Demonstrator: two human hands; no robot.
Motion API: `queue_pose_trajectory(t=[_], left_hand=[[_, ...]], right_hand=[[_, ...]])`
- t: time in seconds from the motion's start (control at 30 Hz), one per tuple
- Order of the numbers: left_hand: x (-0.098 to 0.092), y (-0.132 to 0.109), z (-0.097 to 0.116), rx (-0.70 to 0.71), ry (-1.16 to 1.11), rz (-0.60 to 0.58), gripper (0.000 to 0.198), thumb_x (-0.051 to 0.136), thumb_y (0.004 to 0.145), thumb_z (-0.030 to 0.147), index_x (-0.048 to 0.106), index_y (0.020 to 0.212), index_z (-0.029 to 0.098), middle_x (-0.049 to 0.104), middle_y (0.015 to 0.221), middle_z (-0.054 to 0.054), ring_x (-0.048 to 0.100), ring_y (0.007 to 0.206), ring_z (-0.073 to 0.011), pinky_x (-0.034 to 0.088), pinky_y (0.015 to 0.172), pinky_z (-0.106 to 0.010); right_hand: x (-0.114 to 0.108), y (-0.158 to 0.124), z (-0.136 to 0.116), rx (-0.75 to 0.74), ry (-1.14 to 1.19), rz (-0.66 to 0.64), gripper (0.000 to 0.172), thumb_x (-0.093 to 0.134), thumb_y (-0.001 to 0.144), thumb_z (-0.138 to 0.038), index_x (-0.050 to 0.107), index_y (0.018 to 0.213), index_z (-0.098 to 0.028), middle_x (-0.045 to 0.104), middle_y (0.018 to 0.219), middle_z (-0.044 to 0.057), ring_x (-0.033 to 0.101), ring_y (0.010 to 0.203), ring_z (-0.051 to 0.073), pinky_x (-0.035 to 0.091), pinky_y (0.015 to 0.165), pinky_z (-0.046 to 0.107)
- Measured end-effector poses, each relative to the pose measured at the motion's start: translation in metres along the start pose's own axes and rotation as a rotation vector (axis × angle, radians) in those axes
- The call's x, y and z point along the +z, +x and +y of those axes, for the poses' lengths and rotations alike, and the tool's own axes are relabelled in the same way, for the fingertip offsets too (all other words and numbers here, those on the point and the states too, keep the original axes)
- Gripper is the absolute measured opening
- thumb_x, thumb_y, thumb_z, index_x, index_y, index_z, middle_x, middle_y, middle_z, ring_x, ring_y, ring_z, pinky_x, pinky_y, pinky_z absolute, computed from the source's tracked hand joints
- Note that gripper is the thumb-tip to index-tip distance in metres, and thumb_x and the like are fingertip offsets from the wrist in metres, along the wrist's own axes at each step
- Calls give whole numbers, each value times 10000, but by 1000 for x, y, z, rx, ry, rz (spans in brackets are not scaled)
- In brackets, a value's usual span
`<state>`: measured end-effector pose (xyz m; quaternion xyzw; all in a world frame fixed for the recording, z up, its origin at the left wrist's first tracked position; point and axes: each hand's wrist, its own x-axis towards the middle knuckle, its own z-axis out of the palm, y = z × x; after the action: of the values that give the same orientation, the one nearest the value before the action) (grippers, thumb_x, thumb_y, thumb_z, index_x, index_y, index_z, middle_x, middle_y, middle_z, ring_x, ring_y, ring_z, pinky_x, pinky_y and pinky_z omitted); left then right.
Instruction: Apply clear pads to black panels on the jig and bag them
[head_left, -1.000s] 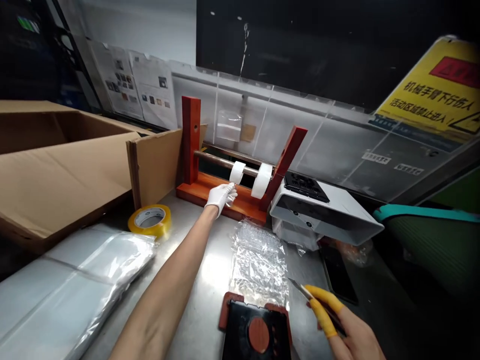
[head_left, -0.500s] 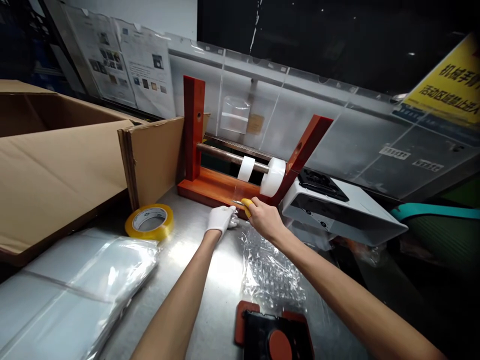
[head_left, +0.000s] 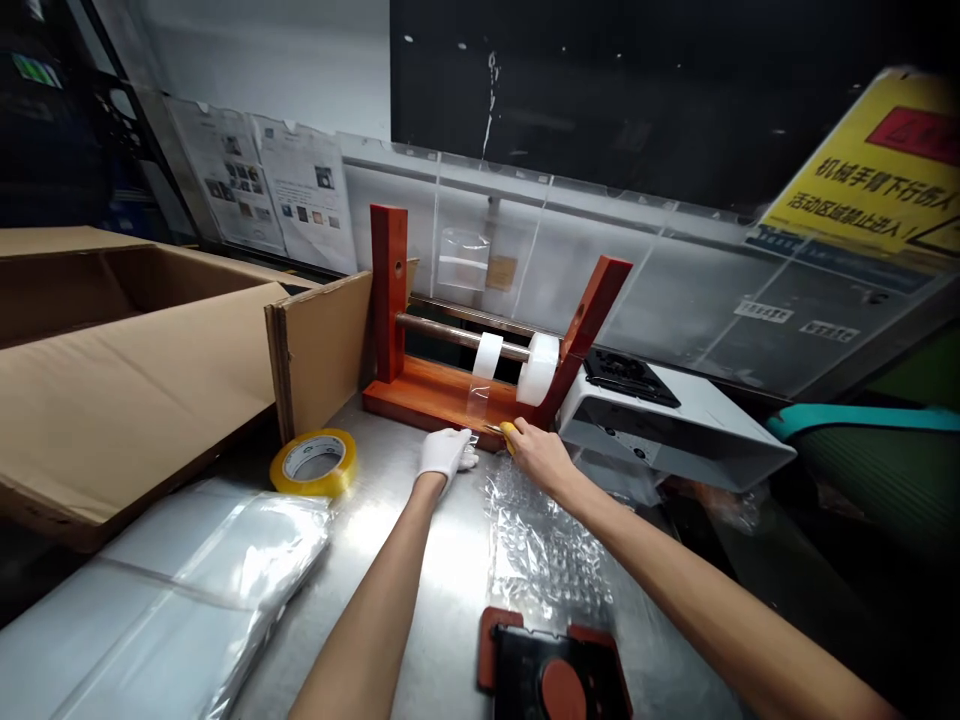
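Observation:
My left hand (head_left: 446, 453), in a white glove, pinches the free end of a clear tape strip (head_left: 478, 400). That strip runs down from a narrow white tape roll (head_left: 487, 355) on the metal rod of a red-brown stand (head_left: 420, 390). My bare right hand (head_left: 541, 455) is closed around a yellow utility knife (head_left: 510, 432), its thin metal tip pointing left at the strip, close to the gloved fingers. Whether the tip touches the strip I cannot tell. A wider white roll (head_left: 538, 368) sits on the same rod. Clear bubble wrap (head_left: 540, 540) lies below my right hand.
A yellow tape roll (head_left: 313, 462) and a stack of plastic bags (head_left: 195, 580) lie left, beside a cardboard box (head_left: 135, 390) and cardboard sheets (head_left: 322, 350). A black and red-brown part (head_left: 555, 670) is nearest me. A white-grey housing (head_left: 675, 425) stands right of the stand.
My view has tilted up slightly. The knife tip has gone from over the strip to its right side, near the stand's front edge. My left hand keeps its pinch.

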<state>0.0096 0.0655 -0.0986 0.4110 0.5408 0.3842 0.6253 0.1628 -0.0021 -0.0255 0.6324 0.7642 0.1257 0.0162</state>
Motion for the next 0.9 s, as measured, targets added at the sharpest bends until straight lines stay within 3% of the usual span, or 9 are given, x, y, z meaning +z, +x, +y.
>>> queue_pose_trajectory(t=[0.1,0.2,0.3,0.37,0.47,0.6,0.7,0.8,0.9], left_hand=[[1,-24,16,6,30,11,227,620,969,329,643,948,103,661,807,-14,633,646,-100,564,615,-245],[-5,-67,29,16,49,33,201,597,980,285,628,903,102,640,742,3,613,588,-90,541,569,-224],[-18,-132,23,50,57,-8,176,585,963,231,623,841,109,667,745,-31,650,591,-113,528,539,-211],[-24,-184,10,50,71,-87,187,614,935,280,651,833,128,715,839,-69,702,669,-153,556,579,-225],[-19,-257,-9,-23,93,-260,236,688,866,385,668,818,154,734,843,-80,714,666,-187,561,575,-247],[3,-326,-18,-103,104,-490,318,664,882,470,656,847,154,729,818,-78,703,673,-176,559,617,-251],[18,-354,-21,-129,119,-614,319,633,917,457,646,842,147,717,831,-62,703,710,-167,558,639,-242],[24,-370,-28,-187,163,-651,304,624,926,447,642,852,153,705,817,-35,692,687,-149,548,620,-223],[23,-380,-35,-249,209,-645,289,603,932,443,622,856,165,703,810,-17,695,677,-147,540,600,-215]], right_hand=[[-11,-41,3,76,14,43,269,368,1046,-193,567,1228,-179,654,1109,96,671,868,163,404,614,235],[-14,-125,20,169,37,107,306,382,1022,-182,548,1278,-217,667,1120,73,681,914,177,443,646,249],[7,-239,58,421,86,150,250,454,956,-269,610,1149,-242,688,1002,68,675,812,209,451,587,278],[24,-308,85,658,152,33,235,452,929,-332,635,1044,-239,700,949,72,676,748,230,431,527,292],[34,-372,106,745,238,-88,307,411,933,-368,644,1034,-195,690,994,113,670,882,274,494,661,356],[7,-382,87,733,337,46,436,482,912,-416,619,1219,-138,651,1101,165,597,1038,341,476,891,479],[-27,-366,48,737,881,221,420,594,902,-517,641,1196,-221,666,1122,108,619,1034,277,488,919,417],[-57,-354,3,476,1650,-81,498,612,888,-598,613,1221,-228,678,1091,93,663,870,225,531,698,334],[-71,-348,-30,408,1913,-234,392,759,817,-493,650,1058,-204,682,947,53,642,737,164,501,600,264]])
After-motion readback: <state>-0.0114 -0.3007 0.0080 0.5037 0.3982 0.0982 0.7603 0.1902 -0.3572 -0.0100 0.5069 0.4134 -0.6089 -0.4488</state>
